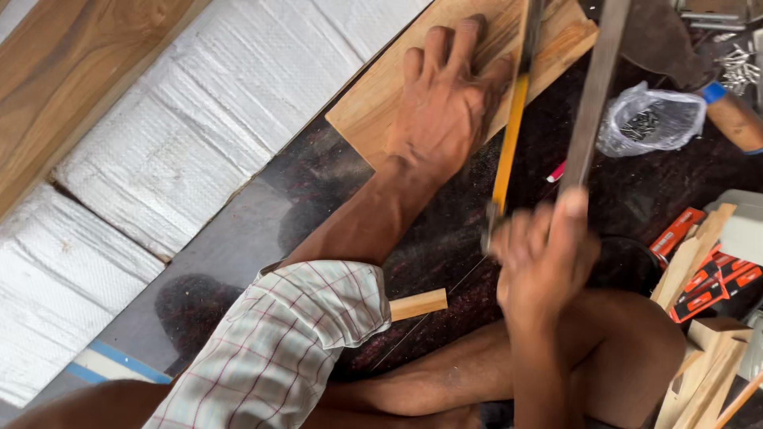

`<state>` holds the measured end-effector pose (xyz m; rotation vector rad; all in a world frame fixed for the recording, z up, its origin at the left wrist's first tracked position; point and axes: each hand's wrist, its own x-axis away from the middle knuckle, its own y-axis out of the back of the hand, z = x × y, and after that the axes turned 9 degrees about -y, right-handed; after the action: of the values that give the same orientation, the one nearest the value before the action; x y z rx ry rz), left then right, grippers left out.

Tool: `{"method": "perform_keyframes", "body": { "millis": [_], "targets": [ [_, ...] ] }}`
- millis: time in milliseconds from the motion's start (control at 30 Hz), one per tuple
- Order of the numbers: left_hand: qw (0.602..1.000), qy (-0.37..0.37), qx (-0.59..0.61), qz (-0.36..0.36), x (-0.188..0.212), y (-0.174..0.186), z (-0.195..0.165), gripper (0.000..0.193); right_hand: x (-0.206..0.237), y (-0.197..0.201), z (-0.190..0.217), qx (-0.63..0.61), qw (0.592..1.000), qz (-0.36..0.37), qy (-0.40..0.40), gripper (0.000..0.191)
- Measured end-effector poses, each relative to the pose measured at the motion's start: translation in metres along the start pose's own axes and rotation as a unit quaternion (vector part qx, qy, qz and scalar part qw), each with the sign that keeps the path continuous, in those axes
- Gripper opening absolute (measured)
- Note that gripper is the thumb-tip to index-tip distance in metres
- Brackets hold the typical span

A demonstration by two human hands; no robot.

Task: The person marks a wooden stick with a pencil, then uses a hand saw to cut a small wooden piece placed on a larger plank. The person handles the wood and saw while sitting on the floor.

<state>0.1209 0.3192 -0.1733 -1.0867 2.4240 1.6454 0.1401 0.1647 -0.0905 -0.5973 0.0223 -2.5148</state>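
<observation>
My left hand lies spread on a light wooden board that rests on the dark floor, pressing it down. My right hand, blurred by motion, grips the handle of a hand saw. The saw's yellow blade crosses the board's right edge just beside my left thumb, and its grey metal frame bar runs above it to the top of the view. My checked sleeve and bare legs fill the bottom of the view.
A plastic bag of screws and a wooden-handled tool lie at the upper right. Orange packets and wood offcuts sit at the right. A small wood block lies by my sleeve. White woven sheets cover the left.
</observation>
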Motion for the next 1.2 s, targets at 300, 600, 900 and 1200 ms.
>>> {"method": "perform_keyframes", "body": {
  "millis": [300,600,900,1200],
  "targets": [
    [0.999,0.019,0.011,0.029,-0.007,0.013,-0.008,0.019,-0.017,0.013,-0.004,0.049,0.999,0.016,0.007,0.064],
    [1.0,-0.003,0.016,-0.022,-0.003,0.003,0.0,0.025,-0.04,-0.019,0.009,0.013,0.999,0.018,0.029,0.065],
    [1.0,0.002,0.021,-0.012,-0.006,0.012,-0.006,0.02,-0.013,0.004,0.01,0.0,0.999,-0.004,-0.036,0.063],
    [0.999,-0.015,-0.008,-0.036,-0.003,0.003,0.0,0.029,-0.043,-0.026,0.014,0.037,0.999,-0.001,0.032,0.059]
  ]
}}
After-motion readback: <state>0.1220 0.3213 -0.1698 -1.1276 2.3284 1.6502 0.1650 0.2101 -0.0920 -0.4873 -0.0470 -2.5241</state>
